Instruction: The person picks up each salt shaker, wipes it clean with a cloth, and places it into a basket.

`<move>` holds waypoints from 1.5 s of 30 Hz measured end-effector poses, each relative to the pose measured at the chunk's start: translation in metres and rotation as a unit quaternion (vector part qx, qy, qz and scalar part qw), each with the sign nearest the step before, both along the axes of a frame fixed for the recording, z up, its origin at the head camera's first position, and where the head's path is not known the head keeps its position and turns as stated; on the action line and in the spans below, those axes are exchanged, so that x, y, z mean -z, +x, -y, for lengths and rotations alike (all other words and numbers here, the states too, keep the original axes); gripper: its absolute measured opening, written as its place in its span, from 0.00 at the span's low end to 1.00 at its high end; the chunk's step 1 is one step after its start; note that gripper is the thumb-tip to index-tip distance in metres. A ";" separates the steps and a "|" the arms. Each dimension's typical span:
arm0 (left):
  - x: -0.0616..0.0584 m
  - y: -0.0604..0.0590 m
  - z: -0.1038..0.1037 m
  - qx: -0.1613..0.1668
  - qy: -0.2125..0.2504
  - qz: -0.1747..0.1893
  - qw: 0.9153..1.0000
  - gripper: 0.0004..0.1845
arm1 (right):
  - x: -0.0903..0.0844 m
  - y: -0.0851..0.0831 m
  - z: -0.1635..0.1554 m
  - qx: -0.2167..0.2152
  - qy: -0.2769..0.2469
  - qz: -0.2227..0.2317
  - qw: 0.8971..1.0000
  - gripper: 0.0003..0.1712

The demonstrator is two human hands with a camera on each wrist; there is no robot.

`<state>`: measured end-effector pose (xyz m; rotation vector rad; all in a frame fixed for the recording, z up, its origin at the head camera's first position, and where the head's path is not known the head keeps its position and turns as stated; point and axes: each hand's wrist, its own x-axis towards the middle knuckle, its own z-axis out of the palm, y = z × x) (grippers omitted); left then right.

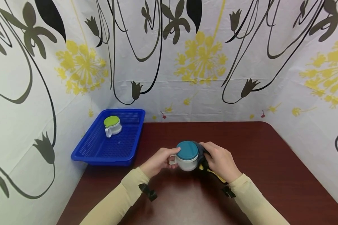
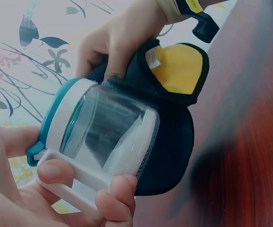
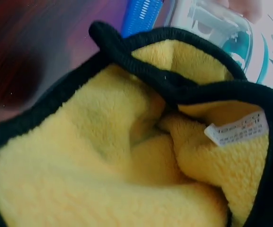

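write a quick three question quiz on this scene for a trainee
1. Which hand holds the clear jar with a teal lid by its white handle?
2. True or false: the white-handled jar with a green lid is inside the blue plastic basket.
3. What does the right hand grip?
a) metal fork
b) dark fabric piece with fleecy yellow lining
c) wooden spoon

Key: 1. left hand; 2. true; 3. b

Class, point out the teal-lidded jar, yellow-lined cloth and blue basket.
Teal-lidded jar [image 1: 187, 153]: head view, on its lid.
Yellow-lined cloth [image 3: 98, 163]: right wrist view, on its lining.
Blue basket [image 1: 114, 149]: head view, on its bare floor.
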<state>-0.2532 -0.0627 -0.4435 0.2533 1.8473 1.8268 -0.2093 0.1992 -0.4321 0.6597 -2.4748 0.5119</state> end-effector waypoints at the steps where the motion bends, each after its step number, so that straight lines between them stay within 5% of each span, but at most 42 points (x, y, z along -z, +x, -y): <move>1: 0.000 0.000 0.001 0.001 -0.004 -0.002 1.000 0.21 | 0.000 0.000 0.000 -0.005 0.003 0.002 1.000 0.26; 14: -0.001 0.004 0.004 0.007 -0.039 -0.039 0.998 0.25 | -0.002 0.002 -0.002 -0.040 0.013 0.012 0.999 0.27; 21: -0.006 0.008 0.002 0.001 -0.026 -0.053 0.998 0.24 | 0.013 0.000 -0.005 -0.042 0.005 0.072 0.997 0.24; 26: -0.008 0.008 0.000 0.000 -0.017 -0.046 0.999 0.23 | 0.023 0.001 -0.008 -0.048 -0.015 0.078 0.996 0.24; 35: -0.006 0.008 -0.001 0.002 0.043 0.040 0.998 0.23 | 0.019 0.003 -0.011 -0.047 -0.030 0.068 0.996 0.24; 45: -0.003 0.006 0.000 0.013 0.008 0.000 1.000 0.21 | 0.009 0.003 -0.013 -0.078 -0.039 0.086 0.992 0.25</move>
